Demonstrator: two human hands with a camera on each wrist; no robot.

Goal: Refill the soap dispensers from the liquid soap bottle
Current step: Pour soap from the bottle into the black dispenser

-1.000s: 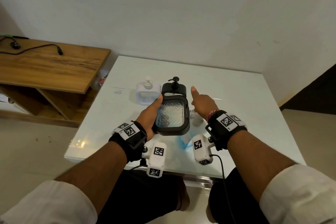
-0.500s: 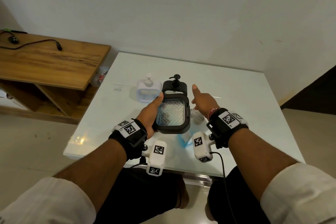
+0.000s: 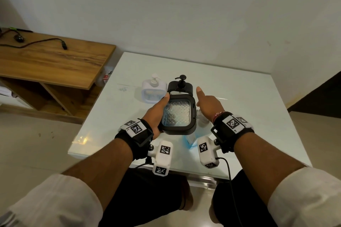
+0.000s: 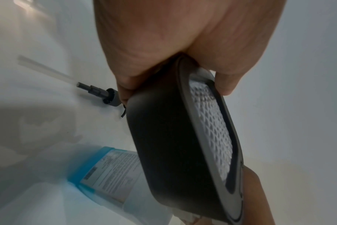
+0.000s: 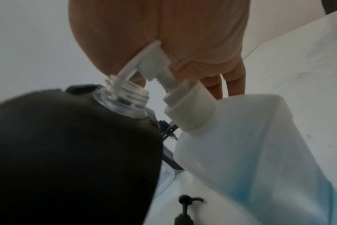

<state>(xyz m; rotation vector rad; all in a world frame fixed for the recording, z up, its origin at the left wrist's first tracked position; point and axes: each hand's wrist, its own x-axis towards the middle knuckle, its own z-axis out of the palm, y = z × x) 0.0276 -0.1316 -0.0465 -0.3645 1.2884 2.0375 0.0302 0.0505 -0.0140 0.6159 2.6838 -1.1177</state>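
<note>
Black plastic frames the dispenser (image 3: 178, 116) I hold in my left hand (image 3: 156, 114), thumb along its left edge and fingers curled round the back, its diamond-textured clear window facing up at me. It is lifted off the table (image 3: 239, 108) and tilted. Its pump is off: the right wrist view shows the bare threaded clear neck (image 5: 123, 99) open.

My right hand (image 3: 209, 106) sits on top of the liquid soap bottle's white pump head (image 5: 154, 64), palm pressing it, index finger stretched forward, other fingers hanging loosely past the collar. The pump's nozzle (image 5: 125, 71) reaches right into the black dispenser's neck. The liquid soap bottle (image 5: 250, 152), translucent white with blue liquid low inside, stands on the table near its front edge, just right of and under the dispenser I hold.

A removed black pump with its clear dip tube (image 4: 67, 79) lies flat on the table. Farther back stand a white dispenser (image 3: 153, 91) and a second black dispenser (image 3: 181, 86), both with pumps fitted, side by side. A wooden shelf unit (image 3: 51, 61) with a cable on top stands to the left.
</note>
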